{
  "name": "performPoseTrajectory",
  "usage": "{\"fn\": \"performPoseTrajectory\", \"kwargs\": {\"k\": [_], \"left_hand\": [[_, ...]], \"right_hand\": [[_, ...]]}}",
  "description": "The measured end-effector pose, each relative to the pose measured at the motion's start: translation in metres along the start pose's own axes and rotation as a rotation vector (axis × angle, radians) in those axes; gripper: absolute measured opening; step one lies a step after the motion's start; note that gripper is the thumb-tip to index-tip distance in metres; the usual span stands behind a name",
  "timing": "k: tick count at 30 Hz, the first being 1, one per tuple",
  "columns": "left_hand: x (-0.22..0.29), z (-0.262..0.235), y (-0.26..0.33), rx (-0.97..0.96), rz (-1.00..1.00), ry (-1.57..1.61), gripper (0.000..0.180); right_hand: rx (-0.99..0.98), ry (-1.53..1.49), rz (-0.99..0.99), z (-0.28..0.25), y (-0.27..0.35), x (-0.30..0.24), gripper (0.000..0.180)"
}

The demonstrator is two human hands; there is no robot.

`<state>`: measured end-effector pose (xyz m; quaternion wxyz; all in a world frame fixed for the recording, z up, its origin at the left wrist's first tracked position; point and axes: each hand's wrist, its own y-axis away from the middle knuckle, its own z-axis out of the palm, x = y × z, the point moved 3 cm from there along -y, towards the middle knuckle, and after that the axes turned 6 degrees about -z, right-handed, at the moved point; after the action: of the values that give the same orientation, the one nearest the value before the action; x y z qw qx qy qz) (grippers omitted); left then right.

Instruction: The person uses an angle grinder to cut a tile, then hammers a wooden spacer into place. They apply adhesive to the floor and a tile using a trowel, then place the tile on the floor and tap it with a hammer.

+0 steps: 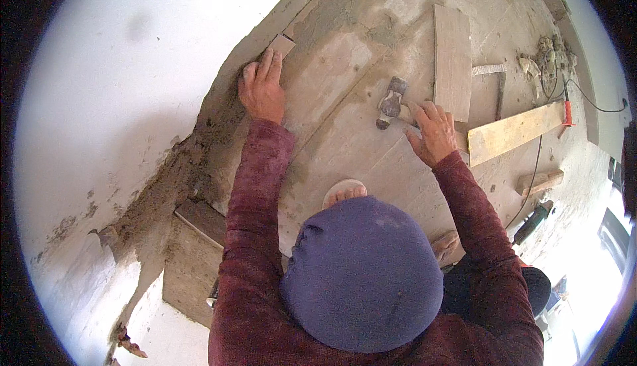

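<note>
The left hand (262, 94) lay on a small tile piece (283, 45) by the left wall (152, 47); whether it gripped, the view hid. Well apart, the right hand (434, 132) was closed round the hammer (391, 105) by its handle. A badly aimed blow could have cracked the piece or caught the left hand.

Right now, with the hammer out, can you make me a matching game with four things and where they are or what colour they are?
Things:
1. Hammer
2. Small tile piece
3. Yellowish board
4. Cap

Clues:
A. Lying with one end by an orange handle
B. Bluish purple
C. Held in the right hand
D. Touched by the left hand, near the white wall

Pairs: 1-C, 2-D, 3-A, 4-B
</note>
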<state>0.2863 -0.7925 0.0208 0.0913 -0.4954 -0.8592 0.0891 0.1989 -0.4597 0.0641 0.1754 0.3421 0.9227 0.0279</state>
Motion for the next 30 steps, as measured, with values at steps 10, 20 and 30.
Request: {"fn": "performPoseTrajectory", "kwargs": {"k": [10,20,30], "left_hand": [[0.008,-0.008,-0.01,-0.014,0.08,-0.091,0.045],[0.014,-0.007,-0.016,-0.113,0.166,-0.163,0.044],[0.02,-0.006,-0.016,-0.135,0.086,-0.205,0.046]], "right_hand": [[0.044,-0.015,0.001,0.004,-0.004,0.003,0.04],[0.173,-0.104,-0.077,0.011,-0.001,-0.002,0.042],[0.174,-0.936,0.073,-0.077,0.005,-0.033,0.039]]}}
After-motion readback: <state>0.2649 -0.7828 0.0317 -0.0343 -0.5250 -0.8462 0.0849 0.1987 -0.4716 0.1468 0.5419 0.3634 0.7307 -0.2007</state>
